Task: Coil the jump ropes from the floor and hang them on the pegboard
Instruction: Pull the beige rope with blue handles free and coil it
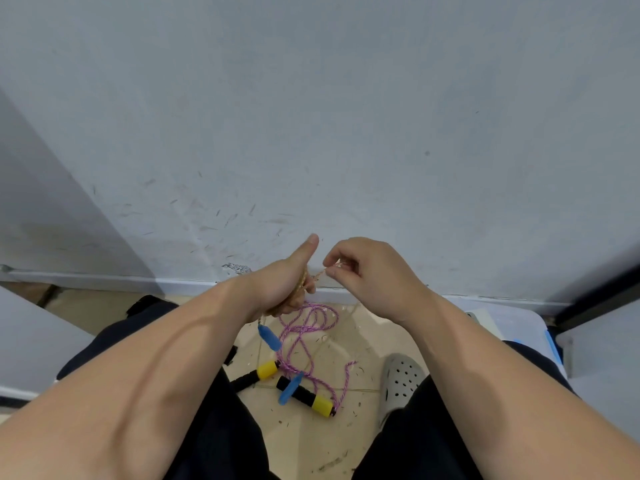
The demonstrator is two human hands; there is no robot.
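Pale floor (363,341) is seen between the knees; the purple rope (311,320) lies loose on it, a blue handle (290,389) among its loops; above, the tan coil (300,289) is gripped by the left hand (277,285), its strand pinched by the right hand (367,271) fingers (332,271); the trailing tan line could be snagged in the purple loops, dragging them up; behind, a scuffed wall (311,133); no pegboard is seen.

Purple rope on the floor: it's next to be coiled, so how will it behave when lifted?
Probably floppy: the purple rope lies in loose loops. Its twisted weave looks grippy, not slippery. The black-and-yellow handles would likely dangle as the heavier ends, and a blue handle lying across one could snag.
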